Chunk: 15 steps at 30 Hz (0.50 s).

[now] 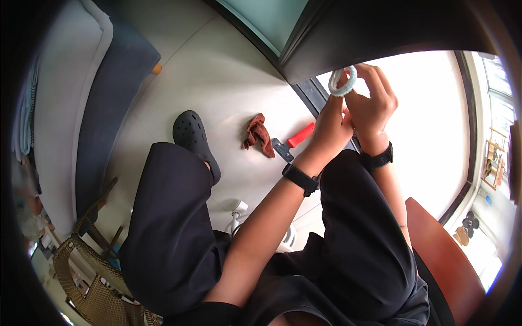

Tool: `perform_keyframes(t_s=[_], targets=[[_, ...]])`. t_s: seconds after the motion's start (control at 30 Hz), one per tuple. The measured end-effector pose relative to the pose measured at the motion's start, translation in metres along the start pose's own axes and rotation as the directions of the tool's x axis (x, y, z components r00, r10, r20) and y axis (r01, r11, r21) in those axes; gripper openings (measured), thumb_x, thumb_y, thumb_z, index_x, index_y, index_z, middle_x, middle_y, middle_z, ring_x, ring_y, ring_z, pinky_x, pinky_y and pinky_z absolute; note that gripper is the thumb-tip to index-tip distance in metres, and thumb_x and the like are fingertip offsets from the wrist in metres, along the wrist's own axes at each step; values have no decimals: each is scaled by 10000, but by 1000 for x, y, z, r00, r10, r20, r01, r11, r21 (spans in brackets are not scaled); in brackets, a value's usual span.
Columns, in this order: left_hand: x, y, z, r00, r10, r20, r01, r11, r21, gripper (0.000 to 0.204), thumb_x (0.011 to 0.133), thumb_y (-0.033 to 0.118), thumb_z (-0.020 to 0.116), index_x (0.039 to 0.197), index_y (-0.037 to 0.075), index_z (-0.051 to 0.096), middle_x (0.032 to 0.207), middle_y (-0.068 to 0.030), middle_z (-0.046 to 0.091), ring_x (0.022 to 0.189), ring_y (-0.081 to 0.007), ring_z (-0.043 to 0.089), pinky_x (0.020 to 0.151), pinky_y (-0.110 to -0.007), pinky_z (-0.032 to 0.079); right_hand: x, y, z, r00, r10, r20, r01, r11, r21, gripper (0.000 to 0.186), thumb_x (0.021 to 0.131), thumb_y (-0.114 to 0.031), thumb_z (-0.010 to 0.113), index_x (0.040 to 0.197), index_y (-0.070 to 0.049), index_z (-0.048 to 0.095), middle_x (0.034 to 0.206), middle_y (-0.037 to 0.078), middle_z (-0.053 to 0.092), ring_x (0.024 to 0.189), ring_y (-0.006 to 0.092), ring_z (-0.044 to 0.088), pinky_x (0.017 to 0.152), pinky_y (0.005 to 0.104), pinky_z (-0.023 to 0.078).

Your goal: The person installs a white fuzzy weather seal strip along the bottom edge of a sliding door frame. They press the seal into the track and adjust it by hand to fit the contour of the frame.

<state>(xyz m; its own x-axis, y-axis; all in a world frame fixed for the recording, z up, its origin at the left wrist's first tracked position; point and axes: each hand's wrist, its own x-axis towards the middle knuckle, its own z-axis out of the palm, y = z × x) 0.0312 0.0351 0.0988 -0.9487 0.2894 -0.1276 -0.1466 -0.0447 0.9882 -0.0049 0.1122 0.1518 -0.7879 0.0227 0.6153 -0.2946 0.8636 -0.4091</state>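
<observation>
My right hand, fingers bent, holds a small white and pale-blue ring, perhaps a roll of strip or tape, just under the edge of a black panel. My left hand is closed directly below and left of it, close against the right hand; what its fingertips grip is hidden. On the tiled floor below lie a crumpled reddish-brown cloth and a scraper with a red handle and a dark head.
My legs and clog are below. A grey cushioned piece of furniture and woven chair stand left. A dark threshold borders a bright area at right. An orange-brown seat is at lower right, a white appliance between my legs.
</observation>
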Motion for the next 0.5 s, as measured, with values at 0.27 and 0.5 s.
perform_keyframes(t_s=[0.27, 0.5], targets=[[5, -2, -4, 996, -30, 82, 34, 998, -56, 468, 848, -32, 546, 1273, 55, 371, 1109, -77, 554, 1017, -153, 549, 784, -287, 471, 1, 4, -1, 994, 89, 71, -100, 979, 177, 176, 657, -17, 711, 815, -32, 635, 761, 59, 622, 657, 192, 620, 604, 262, 496], [7, 8, -6, 993, 21, 116, -6, 992, -129, 457, 917, 116, 556, 1314, 43, 340, 1216, -90, 492, 1054, -180, 527, 869, -303, 428, 8, -7, -26, 690, 478, 543, -713, 318, 625, 286, 779, -248, 713, 903, 7, 682, 731, 6, 596, 710, 101, 576, 664, 243, 473]])
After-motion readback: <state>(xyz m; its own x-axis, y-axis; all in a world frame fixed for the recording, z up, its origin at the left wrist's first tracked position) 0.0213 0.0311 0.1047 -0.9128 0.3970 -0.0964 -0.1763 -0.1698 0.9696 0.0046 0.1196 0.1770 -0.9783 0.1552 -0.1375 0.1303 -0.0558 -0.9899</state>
